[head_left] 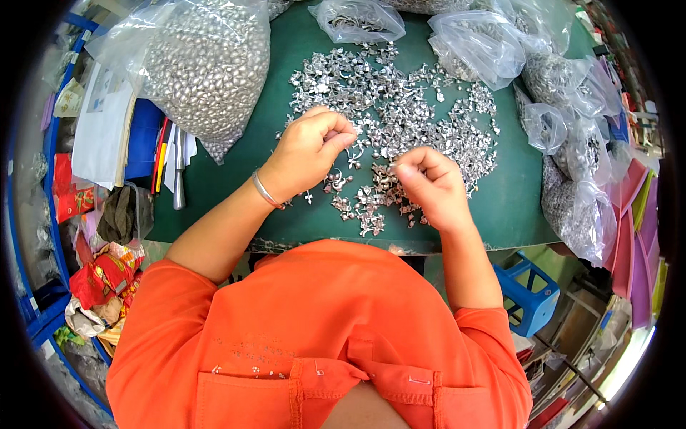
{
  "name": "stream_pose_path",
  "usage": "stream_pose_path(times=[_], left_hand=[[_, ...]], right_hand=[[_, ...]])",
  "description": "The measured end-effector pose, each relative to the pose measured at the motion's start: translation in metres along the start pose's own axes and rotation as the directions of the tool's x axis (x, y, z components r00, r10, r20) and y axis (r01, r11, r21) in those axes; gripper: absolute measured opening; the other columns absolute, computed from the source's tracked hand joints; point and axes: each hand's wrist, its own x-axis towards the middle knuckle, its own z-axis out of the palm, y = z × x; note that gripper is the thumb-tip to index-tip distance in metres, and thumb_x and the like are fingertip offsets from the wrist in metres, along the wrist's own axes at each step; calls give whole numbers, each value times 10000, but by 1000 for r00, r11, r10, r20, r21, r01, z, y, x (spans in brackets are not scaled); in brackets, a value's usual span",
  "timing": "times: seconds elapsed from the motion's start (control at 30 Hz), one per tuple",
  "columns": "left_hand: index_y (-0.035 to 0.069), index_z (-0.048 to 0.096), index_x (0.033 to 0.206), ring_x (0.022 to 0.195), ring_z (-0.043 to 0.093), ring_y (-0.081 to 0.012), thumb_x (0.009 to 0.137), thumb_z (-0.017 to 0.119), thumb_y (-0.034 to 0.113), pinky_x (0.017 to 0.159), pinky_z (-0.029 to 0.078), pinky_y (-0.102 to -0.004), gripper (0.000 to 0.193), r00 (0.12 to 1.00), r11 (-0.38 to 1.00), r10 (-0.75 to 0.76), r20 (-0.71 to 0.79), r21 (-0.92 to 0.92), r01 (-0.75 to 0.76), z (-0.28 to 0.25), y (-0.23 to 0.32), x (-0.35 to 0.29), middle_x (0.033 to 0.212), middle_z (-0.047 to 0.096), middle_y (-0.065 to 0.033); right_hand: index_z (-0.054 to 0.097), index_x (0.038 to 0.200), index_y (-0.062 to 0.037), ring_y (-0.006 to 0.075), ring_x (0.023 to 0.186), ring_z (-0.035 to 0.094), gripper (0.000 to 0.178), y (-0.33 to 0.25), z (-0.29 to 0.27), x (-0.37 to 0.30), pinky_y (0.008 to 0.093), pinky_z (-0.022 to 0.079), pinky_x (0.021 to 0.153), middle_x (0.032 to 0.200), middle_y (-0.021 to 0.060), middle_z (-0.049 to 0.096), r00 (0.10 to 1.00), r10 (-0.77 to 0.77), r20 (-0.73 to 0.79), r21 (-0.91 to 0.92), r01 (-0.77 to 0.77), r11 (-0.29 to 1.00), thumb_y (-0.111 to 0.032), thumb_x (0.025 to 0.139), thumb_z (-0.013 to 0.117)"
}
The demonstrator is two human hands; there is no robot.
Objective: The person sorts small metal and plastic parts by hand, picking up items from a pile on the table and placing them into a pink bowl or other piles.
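Observation:
A loose heap of small silver metal pieces [407,107] is spread over the green tabletop [286,222]. My left hand [307,150], with a metal bangle [266,189] at its wrist, hovers over the left side of the heap. Its thumb and forefinger are pinched together; whatever is between them is too small to make out. At the heap's near side my right hand [434,187] is also closed, thumb against curled fingers, and its contents cannot be seen clearly. Below and between the hands lies a smaller cluster of the same pieces [368,211].
A big clear bag of silver teardrop-shaped pieces [207,71] stands at the far left. Clear bags of metal parts [572,150] line the right edge, others [357,20] the back. Papers [107,129] and pens [161,154] lie left. A blue stool [527,293] stands below the table.

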Motion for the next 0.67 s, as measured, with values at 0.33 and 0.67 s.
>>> stream_pose_path(times=[0.33, 0.67], left_hand=[[23, 557, 974, 698, 567, -117, 929, 523, 134, 560, 459, -214, 125, 855, 350, -294, 428, -784, 513, -13, 3, -10, 856, 590, -52], [31, 624, 1015, 625, 500, -49, 867, 631, 118, 559, 415, -193, 172, 980, 985, -136, 148, -90, 150, -33, -3, -31, 765, 598, 25]], right_hand=[[642, 891, -66, 284, 650, 621, 105, 4, 23, -8, 389, 500, 562, 738, 112, 617, 915, -285, 285, -822, 386, 418, -132, 813, 618], [631, 882, -55, 178, 580, 588, 81, 19, 14, -5, 264, 455, 527, 772, 73, 658, 984, -127, 129, -264, 157, 952, -80, 854, 559]])
